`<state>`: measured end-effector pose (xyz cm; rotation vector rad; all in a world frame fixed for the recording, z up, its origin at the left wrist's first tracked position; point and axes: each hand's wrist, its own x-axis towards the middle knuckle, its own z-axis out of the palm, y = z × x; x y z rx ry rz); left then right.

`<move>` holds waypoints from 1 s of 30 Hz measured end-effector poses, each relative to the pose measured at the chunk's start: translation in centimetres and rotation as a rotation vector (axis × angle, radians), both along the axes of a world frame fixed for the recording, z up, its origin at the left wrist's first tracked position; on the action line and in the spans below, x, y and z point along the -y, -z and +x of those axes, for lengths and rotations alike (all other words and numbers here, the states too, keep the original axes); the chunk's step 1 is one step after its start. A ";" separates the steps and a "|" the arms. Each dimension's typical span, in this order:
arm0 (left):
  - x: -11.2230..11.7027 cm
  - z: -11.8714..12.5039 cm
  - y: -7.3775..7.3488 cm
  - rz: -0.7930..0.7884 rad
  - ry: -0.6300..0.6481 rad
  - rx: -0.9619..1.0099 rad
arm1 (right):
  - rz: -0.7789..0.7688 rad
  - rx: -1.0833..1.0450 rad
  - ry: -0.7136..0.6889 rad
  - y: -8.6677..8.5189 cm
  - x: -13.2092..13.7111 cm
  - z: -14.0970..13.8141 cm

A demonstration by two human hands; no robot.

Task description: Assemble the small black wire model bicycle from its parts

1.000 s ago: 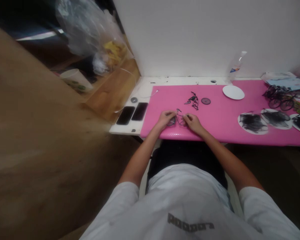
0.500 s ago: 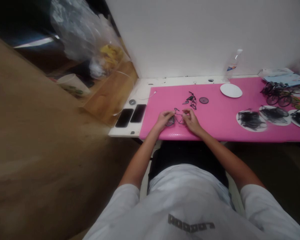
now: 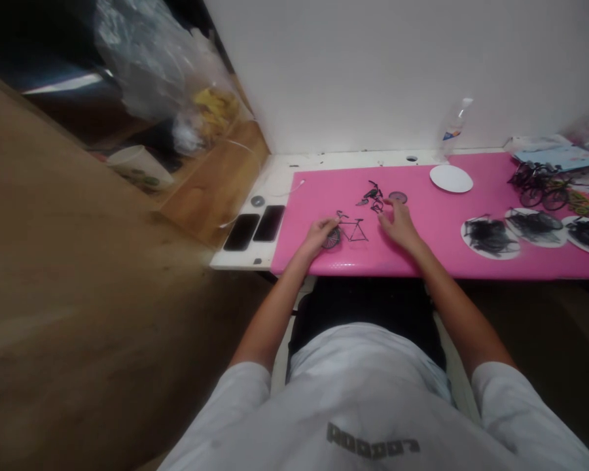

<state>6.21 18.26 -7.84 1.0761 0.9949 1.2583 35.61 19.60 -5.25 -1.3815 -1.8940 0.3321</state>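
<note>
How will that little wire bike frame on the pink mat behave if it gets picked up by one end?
The bike frame looks like thin open wire, so probably very light and easily bent. The left hand holds its wheel end, so it seems stiff enough to keep shape. With one wheel fitted, it would likely tip over if stood up. The right hand is off it.

Only lettering I can spot is the dark print on the white shirt (image 3: 373, 392) at the bottom of the frame, upside down and too blurry to read. The bottle (image 3: 452, 131) label near the top right is unreadable too.
</note>
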 end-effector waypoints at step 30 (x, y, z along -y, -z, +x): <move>-0.4 0.1 0.2 -0.014 0.014 0.024 | -0.027 0.425 -0.016 2.1 0.6 -1.6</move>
